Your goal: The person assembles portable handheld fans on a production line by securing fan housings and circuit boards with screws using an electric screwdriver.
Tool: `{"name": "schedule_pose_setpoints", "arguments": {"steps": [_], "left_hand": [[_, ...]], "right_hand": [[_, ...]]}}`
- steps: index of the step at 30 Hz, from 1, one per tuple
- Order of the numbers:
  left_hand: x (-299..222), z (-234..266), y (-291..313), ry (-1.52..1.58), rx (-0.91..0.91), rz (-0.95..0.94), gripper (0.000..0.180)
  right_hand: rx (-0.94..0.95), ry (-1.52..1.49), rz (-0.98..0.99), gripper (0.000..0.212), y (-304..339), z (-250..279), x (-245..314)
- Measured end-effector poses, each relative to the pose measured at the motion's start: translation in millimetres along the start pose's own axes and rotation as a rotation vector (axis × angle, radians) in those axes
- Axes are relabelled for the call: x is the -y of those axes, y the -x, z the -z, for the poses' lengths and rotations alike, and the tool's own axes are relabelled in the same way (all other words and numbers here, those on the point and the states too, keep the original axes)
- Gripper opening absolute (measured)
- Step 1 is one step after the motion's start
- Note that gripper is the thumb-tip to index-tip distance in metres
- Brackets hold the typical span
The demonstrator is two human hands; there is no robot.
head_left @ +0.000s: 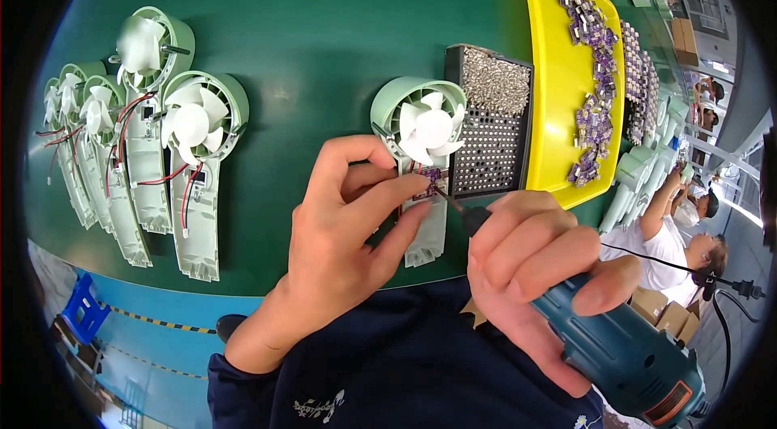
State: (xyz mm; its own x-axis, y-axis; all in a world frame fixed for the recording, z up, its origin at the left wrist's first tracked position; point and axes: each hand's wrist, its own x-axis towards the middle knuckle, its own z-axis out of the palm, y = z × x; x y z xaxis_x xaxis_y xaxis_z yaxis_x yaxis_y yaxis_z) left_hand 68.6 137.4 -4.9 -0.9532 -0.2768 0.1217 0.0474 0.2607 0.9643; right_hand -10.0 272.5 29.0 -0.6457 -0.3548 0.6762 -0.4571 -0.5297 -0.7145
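A pale green handheld-fan half-shell (pixel 426 247) with a white fan blade wheel (pixel 429 129) lies in front of me on the green table. Its handle part holds a small purple circuit board (pixel 430 179). My left hand (pixel 344 222) is bent over the handle, fingertips closed on the board's edge. My right hand (pixel 538 267) is wrapped round a dark teal electric screwdriver (pixel 619 348). The thin bit (pixel 447 197) slants down to the board, close to my left fingertips. Whether a screw sits under the tip is too small to tell.
Several open fan shells (pixel 194 222) with red and black wires lie on the left. Beyond the fan stands a black screw tray (pixel 490 142), then a yellow tray (pixel 558 186) of purple circuit boards. Farther right, other people (pixel 676 243) sit by stacked green shells (pixel 639 178).
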Motion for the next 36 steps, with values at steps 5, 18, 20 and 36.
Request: {"name": "schedule_pose_setpoints", "arguments": {"steps": [5,18,20,36], "left_hand": [[0,0,0,-0.033,-0.001,-0.004,0.018],[-9,-7,3,0.031,-0.078,0.114,0.022],[-7,-6,3,0.046,-0.072,0.109,0.016],[-2,-6,3,0.082,-0.079,0.118,0.018]], "right_hand": [[0.029,0.015,0.014,0.072,0,1,0],[0.058,-0.008,-0.001,0.073,-1,5,3],[0.129,-0.023,-0.072,0.077,-7,7,4],[0.038,-0.012,0.217,0.082,-17,-14,-2]]}}
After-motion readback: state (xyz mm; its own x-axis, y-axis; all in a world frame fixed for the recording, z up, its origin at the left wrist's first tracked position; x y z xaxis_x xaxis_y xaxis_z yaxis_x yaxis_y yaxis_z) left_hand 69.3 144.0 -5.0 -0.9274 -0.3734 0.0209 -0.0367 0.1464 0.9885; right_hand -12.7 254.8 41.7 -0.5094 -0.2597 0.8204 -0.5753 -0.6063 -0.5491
